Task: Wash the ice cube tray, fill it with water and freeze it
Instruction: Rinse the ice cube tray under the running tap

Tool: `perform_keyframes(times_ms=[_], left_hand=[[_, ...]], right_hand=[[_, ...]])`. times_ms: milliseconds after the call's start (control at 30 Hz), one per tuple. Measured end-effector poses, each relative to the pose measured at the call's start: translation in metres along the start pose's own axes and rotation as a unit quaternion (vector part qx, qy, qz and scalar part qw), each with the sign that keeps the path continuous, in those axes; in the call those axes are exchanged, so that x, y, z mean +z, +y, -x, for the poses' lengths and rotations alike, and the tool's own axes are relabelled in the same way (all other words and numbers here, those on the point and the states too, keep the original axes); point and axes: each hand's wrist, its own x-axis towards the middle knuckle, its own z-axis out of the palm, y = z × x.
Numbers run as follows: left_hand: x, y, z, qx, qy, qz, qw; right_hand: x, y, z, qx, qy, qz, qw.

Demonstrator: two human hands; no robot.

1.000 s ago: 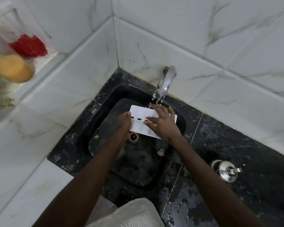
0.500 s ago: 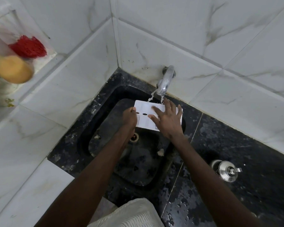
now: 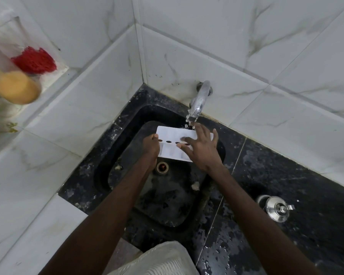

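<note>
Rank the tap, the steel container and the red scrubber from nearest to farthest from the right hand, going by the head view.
1. tap, on the back wall, just over the right hand.
2. steel container, on the black counter, to the right.
3. red scrubber, far off to the left.

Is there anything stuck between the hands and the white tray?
Nothing visible. The left hand grips the left end of the ice cube tray, and the right hand lies with spread fingers flat on its right part. The tray is held over the sink, just below the running tap.
</note>
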Motion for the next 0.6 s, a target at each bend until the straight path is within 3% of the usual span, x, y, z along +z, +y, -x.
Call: perform_keyframes(times_ms=[100,300,500,600], left_hand=[[-0.008,-0.006,-0.002,-0.009,0.012,0.017,1.000],[-0.008,-0.006,-0.003,0.011,0.007,-0.021,1.000],[-0.010,0.003,-0.003,0.032,0.016,-0.053,0.998],[-0.003,0.008,0.000,0.023,0.006,-0.056,0.998]], right_hand=[[-0.003,0.012,0.002,0.038,0.042,-0.001,0.998],[0.006,0.005,0.005,0.017,-0.034,0.020,0.999],[0.003,0.008,0.009,0.042,0.021,0.009,0.999],[0.004,-0.002,0.002,0.056,0.003,0.019,0.998]])
